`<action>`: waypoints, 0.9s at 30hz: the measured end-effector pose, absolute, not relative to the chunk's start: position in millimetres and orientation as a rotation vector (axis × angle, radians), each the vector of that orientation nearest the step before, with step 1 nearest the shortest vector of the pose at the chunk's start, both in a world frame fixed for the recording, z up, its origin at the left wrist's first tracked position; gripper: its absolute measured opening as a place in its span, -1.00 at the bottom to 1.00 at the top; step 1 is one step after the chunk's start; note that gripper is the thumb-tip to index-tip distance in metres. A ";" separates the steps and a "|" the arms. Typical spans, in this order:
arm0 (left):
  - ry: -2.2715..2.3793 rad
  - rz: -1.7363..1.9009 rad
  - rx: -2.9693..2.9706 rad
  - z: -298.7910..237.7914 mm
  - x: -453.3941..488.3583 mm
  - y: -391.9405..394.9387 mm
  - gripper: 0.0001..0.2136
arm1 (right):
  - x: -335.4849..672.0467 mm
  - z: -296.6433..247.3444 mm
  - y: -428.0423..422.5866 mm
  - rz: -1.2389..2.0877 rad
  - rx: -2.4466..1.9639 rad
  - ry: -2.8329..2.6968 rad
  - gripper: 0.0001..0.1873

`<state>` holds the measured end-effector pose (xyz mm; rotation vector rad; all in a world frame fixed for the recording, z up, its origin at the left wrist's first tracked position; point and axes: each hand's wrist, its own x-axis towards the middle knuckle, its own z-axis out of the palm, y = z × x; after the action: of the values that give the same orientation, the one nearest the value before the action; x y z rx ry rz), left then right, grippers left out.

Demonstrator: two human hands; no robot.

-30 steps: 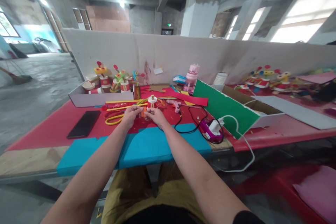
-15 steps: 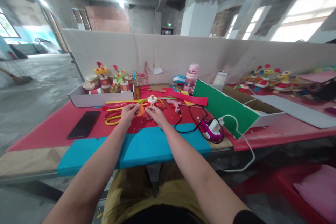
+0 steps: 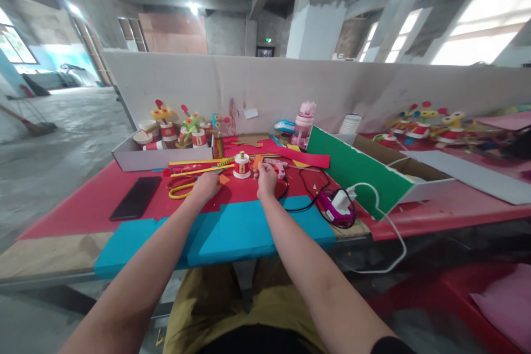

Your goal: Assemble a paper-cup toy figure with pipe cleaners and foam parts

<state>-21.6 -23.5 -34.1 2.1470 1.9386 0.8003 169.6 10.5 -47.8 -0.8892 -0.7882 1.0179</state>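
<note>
A white-and-red paper cup [image 3: 241, 167] stands upside down on the red tabletop between my hands, with a small striped piece on top and a coiled paper spring [image 3: 226, 162] at its left. My right hand [image 3: 266, 180] pinches a small orange paper piece [image 3: 258, 162] just right of the cup. My left hand [image 3: 205, 187] is closed and low over the table; a second orange paper piece [image 3: 224, 180] sticks out at its fingertips, which are partly hidden. Yellow-handled scissors [image 3: 178, 190] lie beside my left hand. Behind my right hand is a pink glue gun [image 3: 279, 166].
A black phone [image 3: 136, 198] lies at left, before a white box [image 3: 124, 158] of cups and finished figures. Blue sheeting [image 3: 257, 227] covers the front edge. At right stand a purple power socket [image 3: 337, 211] with cables and a green-sided box [image 3: 352, 168]. Yellow strips [image 3: 194, 163] lie behind.
My hands have moved apart. The right one has gone right and up with an orange piece; the left has lowered beside the scissors with another. The cup now shows fully between them.
</note>
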 end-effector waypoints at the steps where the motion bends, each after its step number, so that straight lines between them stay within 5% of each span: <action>1: 1.957 0.775 2.166 -34.2 -19.5 -23.7 -0.86 | 171.1 -48.0 11.1 1.021 -0.887 -0.762 -0.68; 13: 2.371 0.952 2.347 11.5 -48.9 -29.0 -0.70 | 180.0 -50.7 21.0 0.889 -0.913 -0.680 -0.73; 18: 2.428 0.242 2.289 5.0 -83.7 -19.2 -0.68 | 178.9 -48.1 18.6 0.922 -0.873 -0.751 -0.73; 27: 2.246 0.064 2.295 -16.1 -109.4 -41.2 -0.59 | 159.5 -57.3 8.1 1.385 -0.816 -1.182 -0.66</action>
<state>-109.4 -41.2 -16.1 2.2955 2.2456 0.0641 159.5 8.1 -57.3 -0.8161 -1.1818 1.3846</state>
